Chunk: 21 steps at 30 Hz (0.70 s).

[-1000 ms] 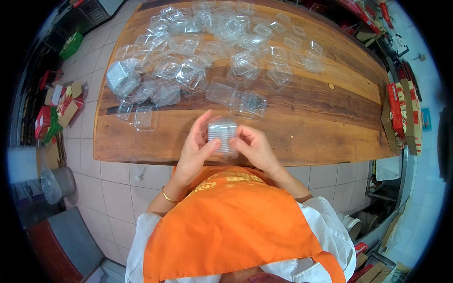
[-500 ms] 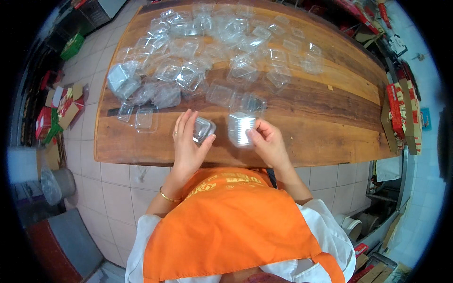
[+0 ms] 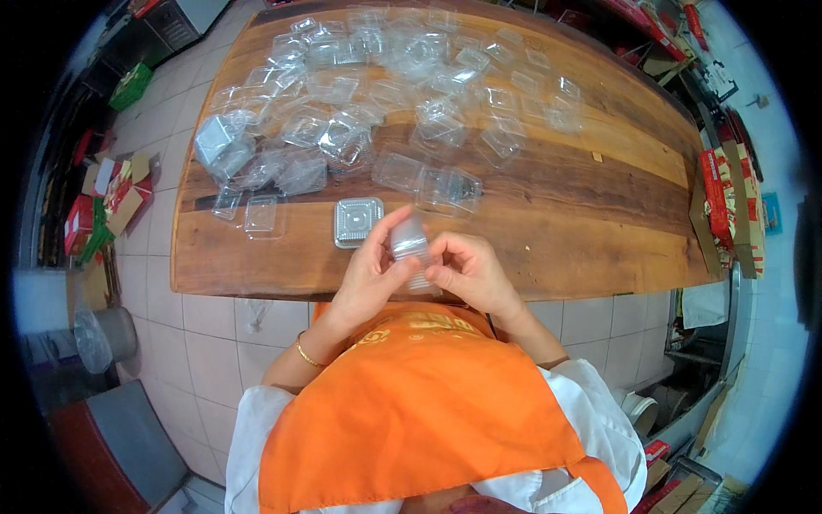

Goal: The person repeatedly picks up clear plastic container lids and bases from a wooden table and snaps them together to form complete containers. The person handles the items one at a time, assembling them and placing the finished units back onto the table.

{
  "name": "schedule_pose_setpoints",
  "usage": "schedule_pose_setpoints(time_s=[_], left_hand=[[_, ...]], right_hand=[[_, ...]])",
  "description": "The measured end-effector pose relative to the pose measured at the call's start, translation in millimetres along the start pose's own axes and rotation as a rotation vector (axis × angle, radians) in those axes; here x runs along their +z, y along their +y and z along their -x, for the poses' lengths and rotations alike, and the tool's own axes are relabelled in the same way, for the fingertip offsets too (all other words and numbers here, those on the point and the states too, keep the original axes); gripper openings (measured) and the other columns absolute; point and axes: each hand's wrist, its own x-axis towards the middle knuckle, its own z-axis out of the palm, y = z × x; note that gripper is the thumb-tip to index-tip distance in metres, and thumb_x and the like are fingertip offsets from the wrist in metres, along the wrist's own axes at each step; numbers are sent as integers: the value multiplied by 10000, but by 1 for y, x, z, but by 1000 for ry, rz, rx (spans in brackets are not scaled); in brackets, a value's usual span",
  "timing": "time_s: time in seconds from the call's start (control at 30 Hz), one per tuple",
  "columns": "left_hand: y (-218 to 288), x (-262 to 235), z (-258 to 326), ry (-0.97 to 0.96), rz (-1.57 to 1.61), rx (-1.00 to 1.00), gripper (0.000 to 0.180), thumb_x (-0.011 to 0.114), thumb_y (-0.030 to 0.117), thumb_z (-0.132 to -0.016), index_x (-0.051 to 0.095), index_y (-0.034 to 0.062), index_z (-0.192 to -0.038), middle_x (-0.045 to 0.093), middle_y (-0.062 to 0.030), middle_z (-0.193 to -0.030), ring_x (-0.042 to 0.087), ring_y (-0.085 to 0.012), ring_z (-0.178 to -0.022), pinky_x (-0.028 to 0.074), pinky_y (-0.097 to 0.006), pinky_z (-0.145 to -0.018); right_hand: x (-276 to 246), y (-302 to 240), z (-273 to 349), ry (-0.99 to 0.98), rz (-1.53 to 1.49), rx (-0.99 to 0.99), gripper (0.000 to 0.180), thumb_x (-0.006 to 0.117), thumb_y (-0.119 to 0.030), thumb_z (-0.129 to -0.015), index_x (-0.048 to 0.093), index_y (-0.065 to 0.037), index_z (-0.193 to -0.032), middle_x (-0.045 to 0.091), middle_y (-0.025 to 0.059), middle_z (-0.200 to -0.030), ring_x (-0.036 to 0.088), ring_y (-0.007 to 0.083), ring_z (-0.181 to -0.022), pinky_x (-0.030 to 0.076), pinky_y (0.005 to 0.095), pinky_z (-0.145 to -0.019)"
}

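Now one down, the rest held

Half a second earlier, the left hand (image 3: 372, 274) was at a clear plastic container (image 3: 359, 223) while the right hand (image 3: 476, 272) held a stack (image 3: 412, 240) apart from it. By this moment the container sat alone on the wooden table (image 3: 599, 214), just beyond the left hand, which had crossed to the stack. One piece was thus parted from the nested ones.

Both hands met over the table's near edge, in front of the orange apron (image 3: 411, 403), palms turned inward. The left was half closed, fingers behind the tilted stack and thumb across its near face. The right was curled, thumb and bent forefinger closed at the stack's right edge; blur hid how firmly. Loose clear containers (image 3: 347, 141) lay scattered farther off.
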Motion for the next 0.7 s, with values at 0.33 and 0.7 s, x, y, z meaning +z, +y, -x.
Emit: schedule_pose_setpoints(time_s=[0.33, 0.7], left_hand=[[4, -5, 2, 54, 169, -100, 570, 629, 106, -906, 369, 29, -1408, 526, -63, -1236, 507, -145, -1129, 425, -299, -964], [-15, -5, -4, 188, -675, 170, 646, 648, 196, -896, 337, 33, -1438, 475, -156, -1381, 478, -230, -1243, 389, -343, -1035]], right_hand=[[-7, -3, 5, 96, -149, 60, 126, 594, -161, -960, 588, -42, -920, 572, -27, -805, 528, 46, -711, 437, 208, -612], [-25, 1, 0, 460, 86, -99, 86, 631, -105, -923, 613, -25, -895, 622, 21, -791, 568, 88, -681, 472, 266, -609]])
